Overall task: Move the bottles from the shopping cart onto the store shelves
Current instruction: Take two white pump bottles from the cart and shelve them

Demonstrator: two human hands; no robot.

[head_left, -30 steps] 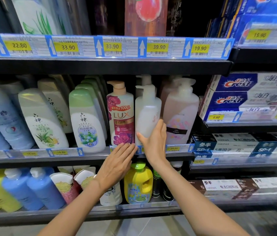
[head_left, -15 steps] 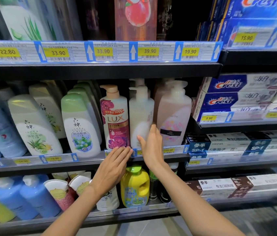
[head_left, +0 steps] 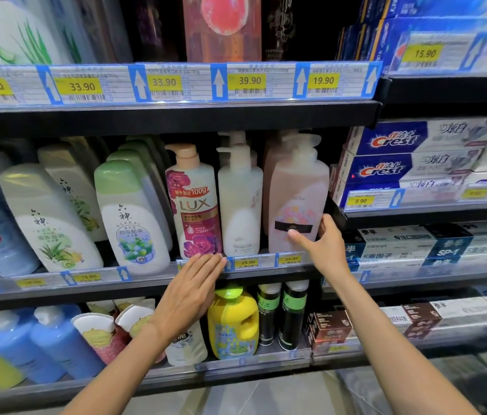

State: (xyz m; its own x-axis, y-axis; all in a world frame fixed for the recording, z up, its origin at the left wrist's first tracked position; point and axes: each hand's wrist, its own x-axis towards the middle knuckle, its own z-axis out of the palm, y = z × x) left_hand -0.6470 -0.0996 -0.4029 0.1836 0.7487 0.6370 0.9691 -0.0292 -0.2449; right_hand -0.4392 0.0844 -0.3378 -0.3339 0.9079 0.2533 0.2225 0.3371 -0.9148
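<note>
On the middle shelf (head_left: 56,290) three pump bottles stand upright side by side: a pink-and-white LUX bottle (head_left: 194,205), a white bottle (head_left: 240,205) and a pale pink bottle (head_left: 299,190) at the right end. My right hand (head_left: 323,247) grips the pink bottle low down, thumb on its front label and fingers round its right side. With straight fingers, my left hand (head_left: 188,295) lies flat, its fingertips touching the price rail just under the LUX bottle. The shopping cart is not in view.
Green-capped white bottles (head_left: 131,223) fill the shelf to the left. Crest toothpaste boxes (head_left: 410,163) stack on the neighbouring shelves at right. Below are a yellow jug (head_left: 233,324), dark bottles (head_left: 293,313) and blue bottles (head_left: 56,345). The upper shelf's price rail (head_left: 176,82) overhangs the pump tops.
My right hand has left the white pump bottle and moved right to grip the pink bottle. My left hand stays flat at the rail under the LUX bottle.
</note>
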